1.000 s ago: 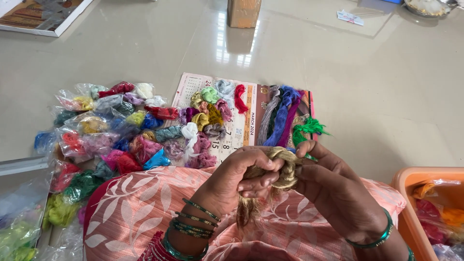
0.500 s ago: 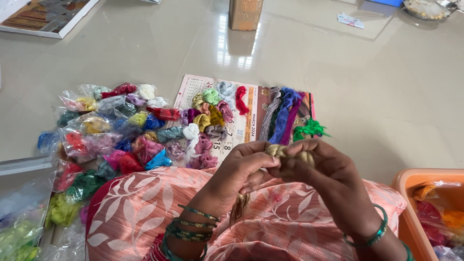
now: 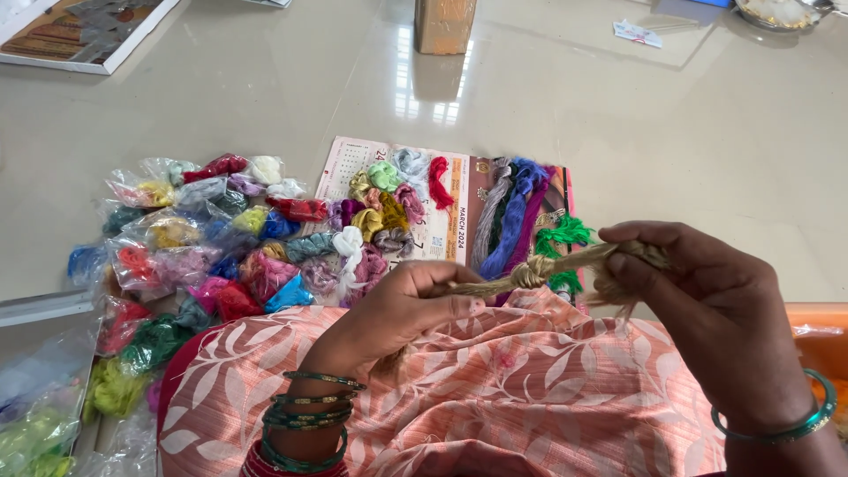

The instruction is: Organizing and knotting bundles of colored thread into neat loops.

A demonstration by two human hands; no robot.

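A tan, golden-beige skein of thread (image 3: 539,269) with a knot in its middle stretches between my two hands above my lap. My left hand (image 3: 402,305), with green bangles on the wrist, pinches the skein's left end. My right hand (image 3: 707,296), also wearing a green bangle, grips the right end, whose frayed strands hang below the fingers. Both hands hover over the peach leaf-patterned cloth (image 3: 495,389) on my lap.
Several small bags of coloured thread (image 3: 203,238) lie heaped on the shiny floor at left. More skeins rest on a calendar sheet (image 3: 442,203), with blue and purple hanks (image 3: 517,216) and a green one (image 3: 561,238). An orange tray (image 3: 817,336) sits at right, a cardboard box (image 3: 444,25) farther off.
My hands have drawn apart, pulling the tan skein from a bunched coil into a taut horizontal line with a knot in the middle.
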